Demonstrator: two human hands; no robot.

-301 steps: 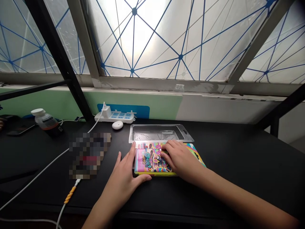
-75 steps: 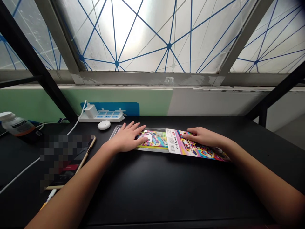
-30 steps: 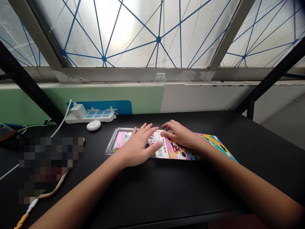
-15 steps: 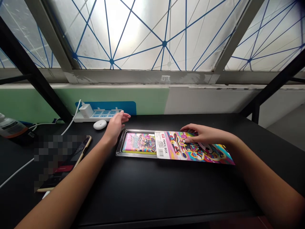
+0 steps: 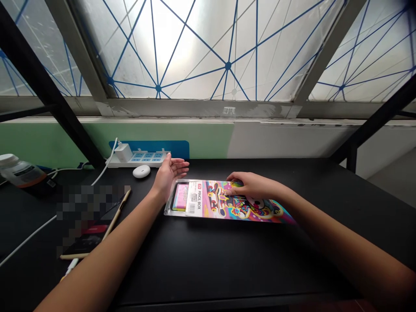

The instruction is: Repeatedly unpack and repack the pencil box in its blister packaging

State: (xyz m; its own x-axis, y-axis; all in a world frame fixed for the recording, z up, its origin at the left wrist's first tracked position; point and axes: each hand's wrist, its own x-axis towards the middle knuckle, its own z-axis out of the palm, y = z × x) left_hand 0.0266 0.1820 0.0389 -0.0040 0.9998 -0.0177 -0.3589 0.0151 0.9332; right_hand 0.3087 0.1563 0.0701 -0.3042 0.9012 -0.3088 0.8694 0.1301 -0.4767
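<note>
A colourful printed card sleeve [image 5: 224, 200] marked "PENCIL BOX" lies flat on the black desk, covering most of a clear plastic tray [image 5: 168, 209]. At the sleeve's left end, part of a pink pencil box [image 5: 180, 197] shows inside the tray. My right hand [image 5: 251, 185] grips the sleeve by its far edge, thumb on top and fingers partly hidden behind. Beside the tray's left end is my left hand [image 5: 169, 175], fingers stretched out to the right and holding nothing; whether it touches the tray I cannot tell.
A white power strip [image 5: 147, 158] with a plugged-in charger [image 5: 123, 152] sits against the wall. In front of it lies a white earbud case [image 5: 141, 171]. A phone [image 5: 94, 232], partly blurred out, rests by my left forearm. A bottle [image 5: 21, 171] stands far left. Black posts [image 5: 65, 117] frame the desk.
My right hand has moved left, and the sleeve has slid left over the tray, covering more of the pencil box. My left hand stays at the tray's left end. The view has shifted slightly.
</note>
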